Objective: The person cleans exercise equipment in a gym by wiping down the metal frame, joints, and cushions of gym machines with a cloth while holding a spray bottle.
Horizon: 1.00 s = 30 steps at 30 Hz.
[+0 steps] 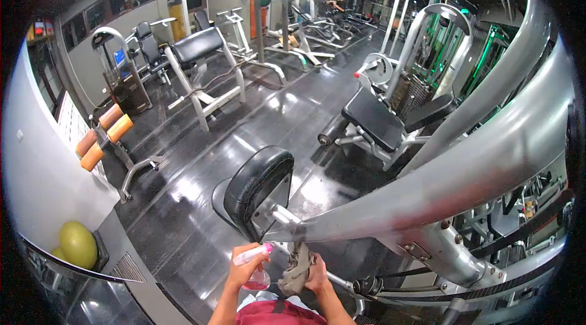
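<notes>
My left hand (pixel 245 267) is wrapped round a spray bottle (pixel 249 256) with a white and pink trigger head and pinkish liquid low in its clear body. Beside it, my right hand (pixel 317 272) grips a crumpled grey-beige cloth (pixel 297 271), which hangs down between the two hands. Just beyond them stands the black padded backrest (pixel 259 187) of an exercise machine. A thick silver frame tube (pixel 390 212) of that machine runs from the pad up to the right.
Black weight bench (pixel 373 119) and cable station (pixel 436 50) stand at right. A preacher curl bench (pixel 198 47) and a roller-padded machine (pixel 107 133) are at left, with a green ball (pixel 78 244) below. A person (pixel 340 3) is far back. Shiny dark floor (pixel 201 160) lies between.
</notes>
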Each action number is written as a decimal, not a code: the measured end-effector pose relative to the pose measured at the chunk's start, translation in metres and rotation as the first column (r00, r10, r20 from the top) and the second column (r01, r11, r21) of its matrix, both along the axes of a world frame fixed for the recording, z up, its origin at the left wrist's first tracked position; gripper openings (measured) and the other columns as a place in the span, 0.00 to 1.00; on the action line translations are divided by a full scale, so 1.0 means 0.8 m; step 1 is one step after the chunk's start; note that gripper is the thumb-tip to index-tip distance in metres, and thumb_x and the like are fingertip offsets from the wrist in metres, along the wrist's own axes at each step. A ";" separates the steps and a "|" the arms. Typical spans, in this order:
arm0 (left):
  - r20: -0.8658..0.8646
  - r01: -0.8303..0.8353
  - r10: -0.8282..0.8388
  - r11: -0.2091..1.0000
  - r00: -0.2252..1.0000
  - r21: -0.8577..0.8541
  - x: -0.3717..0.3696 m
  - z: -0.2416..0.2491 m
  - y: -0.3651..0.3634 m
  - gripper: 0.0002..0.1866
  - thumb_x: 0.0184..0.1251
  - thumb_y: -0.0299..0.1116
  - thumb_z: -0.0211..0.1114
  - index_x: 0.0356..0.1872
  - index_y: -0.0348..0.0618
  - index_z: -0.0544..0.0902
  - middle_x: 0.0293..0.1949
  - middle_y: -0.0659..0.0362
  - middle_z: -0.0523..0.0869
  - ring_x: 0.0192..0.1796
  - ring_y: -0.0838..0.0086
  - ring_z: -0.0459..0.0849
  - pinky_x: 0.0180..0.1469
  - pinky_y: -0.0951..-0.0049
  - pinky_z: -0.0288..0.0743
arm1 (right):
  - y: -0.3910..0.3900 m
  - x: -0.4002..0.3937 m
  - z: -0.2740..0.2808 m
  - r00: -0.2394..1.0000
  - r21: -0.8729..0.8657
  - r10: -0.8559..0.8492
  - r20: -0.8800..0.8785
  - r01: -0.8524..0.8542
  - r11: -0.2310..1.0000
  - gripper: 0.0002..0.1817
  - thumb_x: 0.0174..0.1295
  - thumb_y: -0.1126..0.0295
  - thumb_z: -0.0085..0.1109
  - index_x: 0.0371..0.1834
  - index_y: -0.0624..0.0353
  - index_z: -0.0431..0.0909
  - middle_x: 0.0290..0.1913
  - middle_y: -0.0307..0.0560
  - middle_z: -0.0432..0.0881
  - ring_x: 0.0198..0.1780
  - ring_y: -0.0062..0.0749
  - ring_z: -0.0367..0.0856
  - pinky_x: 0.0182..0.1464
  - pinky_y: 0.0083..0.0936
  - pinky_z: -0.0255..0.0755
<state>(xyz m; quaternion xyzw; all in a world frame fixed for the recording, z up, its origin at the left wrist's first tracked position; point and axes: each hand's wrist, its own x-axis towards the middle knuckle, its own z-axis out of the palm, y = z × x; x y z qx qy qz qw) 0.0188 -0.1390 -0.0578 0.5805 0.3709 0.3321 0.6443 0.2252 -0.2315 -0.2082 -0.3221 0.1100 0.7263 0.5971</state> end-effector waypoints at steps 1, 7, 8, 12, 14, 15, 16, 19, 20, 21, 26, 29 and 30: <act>0.039 -0.016 0.018 0.999 0.999 -0.034 -0.003 -0.009 -0.003 0.10 0.65 0.33 0.66 0.29 0.36 0.85 0.24 0.60 0.86 0.21 0.82 0.80 0.23 0.80 0.72 | -0.001 -0.002 0.017 1.000 0.000 0.007 -0.005 -0.007 1.000 0.26 0.68 0.50 0.41 0.57 0.55 0.78 0.52 0.50 0.83 0.50 0.48 0.82 0.59 0.49 0.73; -0.030 -0.112 0.111 0.992 0.993 -0.057 -0.031 -0.010 -0.019 0.10 0.62 0.34 0.65 0.31 0.36 0.85 0.26 0.57 0.86 0.22 0.78 0.81 0.24 0.77 0.74 | -0.002 0.001 -0.015 0.953 0.304 0.273 -0.135 -0.222 0.926 0.30 0.58 0.58 0.48 0.62 0.62 0.73 0.56 0.58 0.81 0.56 0.54 0.80 0.63 0.51 0.70; -0.025 -0.127 0.125 0.990 0.992 -0.059 -0.038 -0.015 -0.019 0.10 0.62 0.34 0.65 0.31 0.36 0.85 0.26 0.57 0.86 0.22 0.78 0.81 0.24 0.77 0.74 | -0.001 0.000 -0.014 0.949 0.302 0.287 -0.130 -0.238 0.923 0.30 0.58 0.58 0.48 0.62 0.62 0.73 0.56 0.58 0.81 0.56 0.54 0.80 0.63 0.51 0.70; 0.025 -0.215 0.216 0.976 0.976 -0.013 -0.065 -0.024 -0.030 0.09 0.62 0.33 0.65 0.33 0.36 0.86 0.26 0.57 0.86 0.23 0.78 0.82 0.24 0.78 0.73 | 0.010 -0.032 0.050 0.975 0.358 0.221 0.022 -0.214 0.909 0.27 0.57 0.72 0.51 0.63 0.65 0.70 0.55 0.56 0.81 0.56 0.45 0.81 0.61 0.42 0.74; 0.080 -0.273 0.276 0.961 0.958 -0.047 -0.074 -0.025 -0.027 0.09 0.63 0.32 0.63 0.29 0.36 0.84 0.25 0.59 0.86 0.20 0.80 0.79 0.24 0.80 0.71 | 0.026 -0.035 0.038 0.949 0.346 0.289 0.127 -0.315 0.884 0.36 0.55 0.77 0.47 0.73 0.61 0.58 0.63 0.59 0.75 0.61 0.47 0.78 0.64 0.44 0.72; 0.077 -0.277 0.280 0.960 0.957 -0.052 -0.084 -0.026 -0.022 0.09 0.63 0.32 0.63 0.29 0.36 0.84 0.25 0.58 0.86 0.20 0.80 0.79 0.24 0.79 0.71 | 0.033 -0.039 0.033 0.942 0.304 0.322 0.095 -0.335 0.892 0.38 0.56 0.82 0.46 0.75 0.58 0.54 0.64 0.58 0.74 0.61 0.45 0.78 0.64 0.40 0.73; 0.087 -0.284 0.288 0.957 0.954 -0.051 -0.090 -0.025 -0.019 0.09 0.63 0.32 0.63 0.29 0.36 0.84 0.25 0.58 0.86 0.20 0.80 0.79 0.24 0.79 0.71 | 0.038 -0.041 0.029 0.938 0.304 0.330 0.106 -0.346 0.888 0.38 0.56 0.82 0.46 0.75 0.58 0.54 0.64 0.58 0.74 0.61 0.45 0.78 0.64 0.40 0.73; 0.080 -0.316 0.319 0.948 0.945 -0.047 -0.110 -0.025 0.000 0.09 0.63 0.32 0.63 0.30 0.35 0.85 0.25 0.59 0.86 0.20 0.81 0.79 0.24 0.79 0.71 | 0.060 -0.062 0.023 0.893 0.381 0.403 0.202 -0.451 0.807 0.36 0.60 0.82 0.47 0.75 0.56 0.55 0.64 0.58 0.74 0.63 0.43 0.77 0.62 0.37 0.74; 0.093 -0.312 0.315 0.949 0.945 -0.043 -0.118 -0.026 0.007 0.09 0.62 0.32 0.63 0.30 0.36 0.85 0.25 0.59 0.86 0.20 0.81 0.79 0.24 0.79 0.71 | 0.066 -0.070 0.023 0.891 0.380 0.404 0.208 -0.454 0.806 0.36 0.60 0.82 0.47 0.75 0.56 0.55 0.64 0.58 0.74 0.63 0.43 0.77 0.62 0.37 0.74; 0.107 -0.309 0.312 0.950 0.944 -0.039 -0.125 -0.028 0.016 0.09 0.62 0.32 0.63 0.29 0.36 0.85 0.24 0.59 0.86 0.20 0.81 0.79 0.24 0.79 0.71 | 0.073 -0.076 0.023 0.864 0.325 0.431 0.260 -0.498 0.804 0.35 0.62 0.82 0.47 0.75 0.57 0.55 0.65 0.59 0.74 0.63 0.45 0.77 0.63 0.38 0.73; 0.073 -0.303 0.304 0.952 0.950 -0.035 -0.161 -0.030 0.072 0.09 0.62 0.32 0.64 0.27 0.36 0.85 0.23 0.59 0.85 0.20 0.81 0.78 0.24 0.79 0.71 | 0.120 -0.102 -0.018 0.856 0.251 0.489 0.166 -0.516 0.819 0.28 0.62 0.81 0.51 0.68 0.59 0.66 0.60 0.50 0.78 0.61 0.42 0.78 0.66 0.42 0.70; 0.044 -0.275 0.275 0.961 0.960 -0.007 -0.190 -0.026 0.114 0.10 0.63 0.32 0.64 0.26 0.36 0.84 0.22 0.60 0.84 0.20 0.81 0.78 0.24 0.78 0.70 | 0.153 -0.137 0.031 0.876 0.281 0.413 0.247 -0.473 0.835 0.28 0.62 0.81 0.50 0.68 0.60 0.66 0.62 0.51 0.77 0.62 0.42 0.77 0.68 0.41 0.69; 0.034 -0.251 0.250 0.968 0.968 0.025 -0.200 -0.024 0.127 0.10 0.63 0.31 0.64 0.26 0.36 0.84 0.21 0.61 0.84 0.20 0.81 0.78 0.23 0.78 0.70 | 0.166 -0.151 0.046 0.894 0.298 0.352 0.278 -0.429 0.853 0.28 0.62 0.81 0.50 0.68 0.60 0.65 0.62 0.51 0.76 0.62 0.42 0.77 0.68 0.41 0.68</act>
